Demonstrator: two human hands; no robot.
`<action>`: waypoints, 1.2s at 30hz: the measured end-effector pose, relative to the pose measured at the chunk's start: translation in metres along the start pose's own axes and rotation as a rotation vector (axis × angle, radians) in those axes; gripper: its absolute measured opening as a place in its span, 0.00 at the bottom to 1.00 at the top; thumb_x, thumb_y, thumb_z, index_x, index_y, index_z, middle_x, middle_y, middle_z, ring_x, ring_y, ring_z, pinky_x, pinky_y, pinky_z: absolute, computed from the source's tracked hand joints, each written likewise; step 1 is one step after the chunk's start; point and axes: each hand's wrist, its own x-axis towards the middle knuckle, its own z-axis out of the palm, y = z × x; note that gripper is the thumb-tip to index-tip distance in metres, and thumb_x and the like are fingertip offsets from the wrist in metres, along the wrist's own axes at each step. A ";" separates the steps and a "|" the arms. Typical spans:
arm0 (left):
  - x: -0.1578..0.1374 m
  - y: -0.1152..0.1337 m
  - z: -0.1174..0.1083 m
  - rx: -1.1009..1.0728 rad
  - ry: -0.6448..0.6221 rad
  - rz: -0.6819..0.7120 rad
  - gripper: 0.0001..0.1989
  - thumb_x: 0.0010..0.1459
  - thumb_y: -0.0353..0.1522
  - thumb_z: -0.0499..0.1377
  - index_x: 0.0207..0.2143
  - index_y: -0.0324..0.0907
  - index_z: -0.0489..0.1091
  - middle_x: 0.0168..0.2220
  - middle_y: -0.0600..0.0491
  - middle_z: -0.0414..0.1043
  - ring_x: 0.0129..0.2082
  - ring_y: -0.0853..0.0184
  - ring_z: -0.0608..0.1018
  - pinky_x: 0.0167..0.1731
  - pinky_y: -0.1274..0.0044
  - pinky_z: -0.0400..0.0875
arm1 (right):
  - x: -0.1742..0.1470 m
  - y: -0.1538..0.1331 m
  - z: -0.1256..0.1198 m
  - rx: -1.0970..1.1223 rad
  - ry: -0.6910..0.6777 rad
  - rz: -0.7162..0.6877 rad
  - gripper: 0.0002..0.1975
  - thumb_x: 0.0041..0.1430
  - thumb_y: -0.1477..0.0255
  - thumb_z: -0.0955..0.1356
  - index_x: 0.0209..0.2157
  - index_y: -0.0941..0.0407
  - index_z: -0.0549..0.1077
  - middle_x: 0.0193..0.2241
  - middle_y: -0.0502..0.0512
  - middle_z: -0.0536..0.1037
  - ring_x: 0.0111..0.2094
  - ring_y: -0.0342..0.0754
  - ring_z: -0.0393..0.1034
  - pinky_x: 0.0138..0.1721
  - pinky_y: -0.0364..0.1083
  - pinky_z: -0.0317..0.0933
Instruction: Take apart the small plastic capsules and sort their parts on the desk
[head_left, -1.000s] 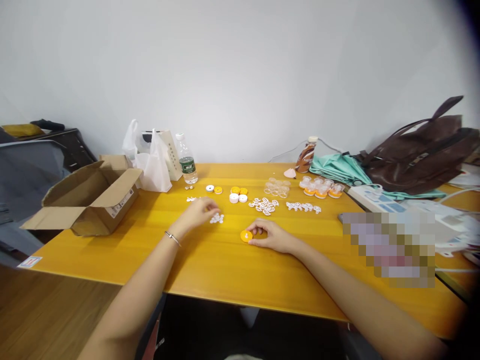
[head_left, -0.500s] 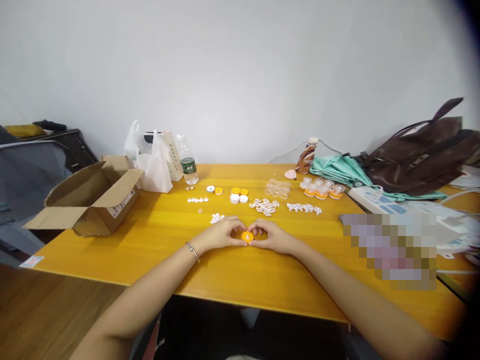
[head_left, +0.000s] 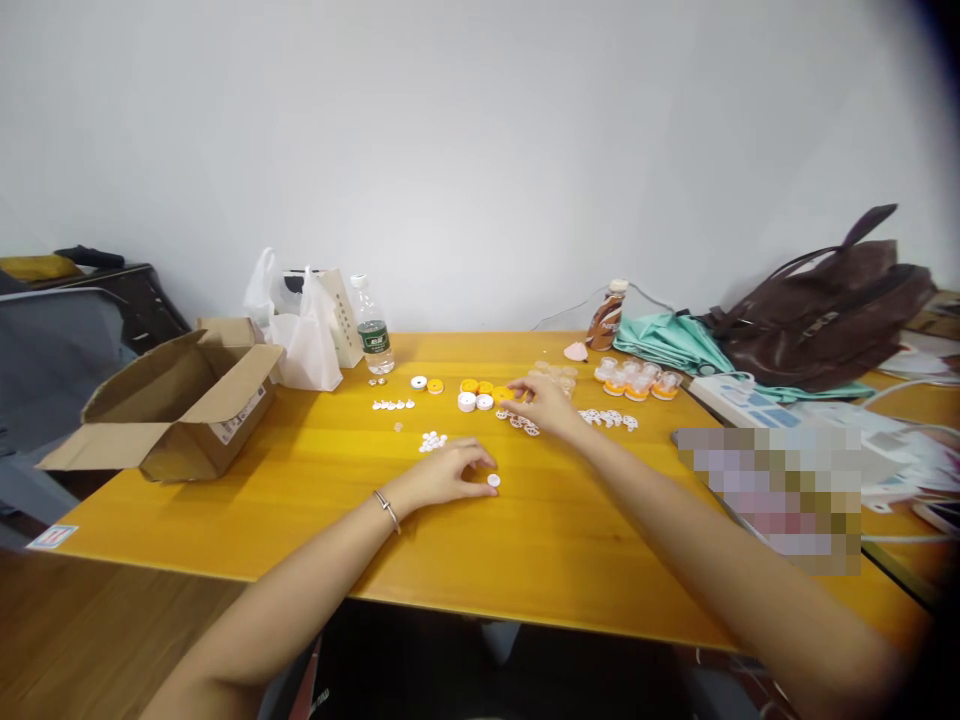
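Nearest the front edge of the yellow-brown wooden table (head_left: 600, 590), the left hand (head_left: 454, 473) has its thumb and forefinger curved about a small round white plastic disc (head_left: 493, 481); whether they grip or merely flank it, I cannot tell. A careless nudge of the thumb could send it sliding. Slightly farther from that edge lies a loose cluster of small round white pieces (head_left: 433, 442), which a sweep of the left knuckles might scatter. Farther in, the right hand (head_left: 547, 406) pinches a flat round orange plastic disc (head_left: 501, 396), just beside short round white and orange plastic parts (head_left: 484, 402); pushed sideways, it might jostle them. White openwork plastic pieces (head_left: 521, 424) lie partly hidden by that hand, so a low palm could drag them. Toward the back edge, clear round plastic pieces (head_left: 564, 373) risk a knock from its knuckles.
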 end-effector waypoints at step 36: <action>0.001 -0.004 0.003 0.048 -0.022 0.035 0.12 0.53 0.37 0.57 0.39 0.41 0.69 0.35 0.51 0.65 0.35 0.69 0.69 0.37 0.79 0.65 | 0.086 -0.058 0.099 -0.225 -0.047 -0.005 0.20 0.44 0.59 0.71 0.39 0.54 0.75 0.43 0.59 0.70 0.48 0.56 0.58 0.48 0.51 0.50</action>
